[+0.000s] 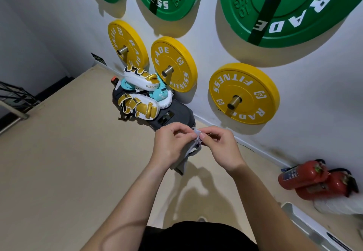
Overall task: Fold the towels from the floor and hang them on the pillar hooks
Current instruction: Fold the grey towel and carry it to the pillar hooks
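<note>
A small grey towel [185, 156] hangs in the air above the beige floor, bunched and folded narrow. My left hand [172, 144] pinches its upper edge from the left, with the cloth draping down behind the palm. My right hand [220, 146] pinches the same top corner from the right, fingertips almost touching the left hand's. The towel's lower end dangles below my left wrist. No pillar hooks are in view.
Yellow weight plates [243, 93] and green weight plates [284, 7] hang on pegs on the white wall ahead. A pile of white-and-gold pads and teal items on a dark bag [141, 97] lies at the wall's foot. Two red fire extinguishers [314, 180] lie right.
</note>
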`<action>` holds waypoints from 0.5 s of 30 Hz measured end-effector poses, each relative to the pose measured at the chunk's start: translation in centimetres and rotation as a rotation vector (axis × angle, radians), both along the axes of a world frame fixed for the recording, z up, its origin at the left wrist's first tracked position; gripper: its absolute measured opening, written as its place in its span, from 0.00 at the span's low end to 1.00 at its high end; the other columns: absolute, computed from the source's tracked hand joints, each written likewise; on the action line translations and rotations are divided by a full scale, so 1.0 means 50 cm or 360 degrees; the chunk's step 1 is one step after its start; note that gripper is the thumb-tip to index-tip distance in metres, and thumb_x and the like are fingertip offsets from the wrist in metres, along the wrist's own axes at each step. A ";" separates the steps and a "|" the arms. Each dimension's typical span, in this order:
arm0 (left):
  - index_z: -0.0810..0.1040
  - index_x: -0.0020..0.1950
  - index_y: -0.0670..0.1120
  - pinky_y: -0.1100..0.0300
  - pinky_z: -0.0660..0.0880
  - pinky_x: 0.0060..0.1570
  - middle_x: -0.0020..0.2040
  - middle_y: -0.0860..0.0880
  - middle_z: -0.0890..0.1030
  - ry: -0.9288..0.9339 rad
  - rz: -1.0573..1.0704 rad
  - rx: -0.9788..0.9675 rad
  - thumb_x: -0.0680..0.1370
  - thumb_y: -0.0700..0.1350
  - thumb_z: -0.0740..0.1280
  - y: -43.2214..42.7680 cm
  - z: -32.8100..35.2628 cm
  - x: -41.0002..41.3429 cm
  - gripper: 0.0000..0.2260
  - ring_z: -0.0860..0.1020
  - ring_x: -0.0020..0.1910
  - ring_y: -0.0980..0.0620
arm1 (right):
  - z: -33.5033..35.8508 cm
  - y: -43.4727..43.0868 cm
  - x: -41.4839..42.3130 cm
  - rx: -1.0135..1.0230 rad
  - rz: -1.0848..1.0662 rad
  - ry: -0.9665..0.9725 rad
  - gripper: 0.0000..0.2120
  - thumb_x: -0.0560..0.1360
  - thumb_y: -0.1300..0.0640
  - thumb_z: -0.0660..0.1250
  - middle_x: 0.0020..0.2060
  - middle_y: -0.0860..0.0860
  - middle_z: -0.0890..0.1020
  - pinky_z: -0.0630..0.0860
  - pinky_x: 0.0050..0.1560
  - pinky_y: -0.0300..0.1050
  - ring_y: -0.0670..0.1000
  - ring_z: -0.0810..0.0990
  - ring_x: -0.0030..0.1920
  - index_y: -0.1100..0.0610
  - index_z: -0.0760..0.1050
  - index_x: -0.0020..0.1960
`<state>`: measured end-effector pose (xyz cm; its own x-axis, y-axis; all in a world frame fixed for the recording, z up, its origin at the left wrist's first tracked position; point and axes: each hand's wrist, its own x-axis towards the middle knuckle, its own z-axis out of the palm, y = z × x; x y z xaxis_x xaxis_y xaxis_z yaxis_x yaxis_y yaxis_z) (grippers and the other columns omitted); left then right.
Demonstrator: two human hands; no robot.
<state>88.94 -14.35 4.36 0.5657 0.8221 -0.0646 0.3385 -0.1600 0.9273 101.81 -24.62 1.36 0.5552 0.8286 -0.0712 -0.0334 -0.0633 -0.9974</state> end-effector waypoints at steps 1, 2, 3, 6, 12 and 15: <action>0.85 0.40 0.48 0.63 0.77 0.39 0.30 0.55 0.82 -0.0012 0.0007 0.0015 0.71 0.42 0.78 0.000 0.001 0.001 0.04 0.79 0.31 0.58 | 0.002 0.000 0.001 0.0004 0.0002 -0.0034 0.08 0.78 0.63 0.68 0.47 0.51 0.87 0.80 0.57 0.53 0.52 0.85 0.51 0.57 0.85 0.52; 0.85 0.40 0.48 0.63 0.76 0.39 0.30 0.55 0.81 -0.0025 0.0012 0.0015 0.72 0.42 0.78 -0.001 0.001 0.002 0.04 0.78 0.30 0.59 | 0.004 0.001 0.001 -0.0002 0.0002 -0.0058 0.07 0.78 0.63 0.68 0.47 0.51 0.87 0.80 0.57 0.54 0.52 0.85 0.50 0.57 0.85 0.52; 0.84 0.41 0.47 0.62 0.76 0.39 0.30 0.55 0.82 -0.0041 0.0017 0.0011 0.72 0.42 0.78 0.000 -0.003 0.002 0.03 0.77 0.30 0.59 | 0.006 0.001 0.002 -0.0012 -0.0003 -0.0087 0.07 0.78 0.63 0.69 0.47 0.51 0.87 0.80 0.57 0.55 0.52 0.85 0.50 0.57 0.85 0.52; 0.84 0.43 0.46 0.53 0.81 0.41 0.32 0.52 0.83 -0.0098 0.0049 -0.0009 0.73 0.43 0.77 -0.002 -0.008 0.001 0.03 0.79 0.31 0.55 | 0.014 0.001 -0.001 -0.0023 -0.0008 -0.0115 0.07 0.77 0.61 0.70 0.46 0.50 0.87 0.81 0.56 0.54 0.50 0.85 0.50 0.56 0.85 0.51; 0.83 0.42 0.42 0.51 0.83 0.39 0.34 0.47 0.84 -0.0195 0.0146 -0.0048 0.73 0.43 0.77 -0.015 -0.007 0.008 0.06 0.82 0.32 0.50 | 0.033 -0.007 -0.008 0.0095 0.0068 -0.0057 0.05 0.73 0.60 0.75 0.43 0.51 0.86 0.81 0.49 0.45 0.52 0.85 0.46 0.53 0.85 0.48; 0.83 0.43 0.42 0.53 0.82 0.37 0.33 0.44 0.84 -0.0215 0.0134 -0.0134 0.74 0.42 0.76 -0.020 -0.001 0.010 0.05 0.83 0.32 0.49 | 0.031 -0.004 0.001 0.0064 0.0049 -0.0140 0.04 0.73 0.61 0.75 0.41 0.50 0.86 0.79 0.45 0.41 0.48 0.85 0.42 0.54 0.85 0.46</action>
<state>89.45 -15.34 4.31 0.5031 0.8619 -0.0632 0.2189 -0.0564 0.9741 101.84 -24.84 2.91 0.5320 0.8467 0.0105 0.0558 -0.0227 -0.9982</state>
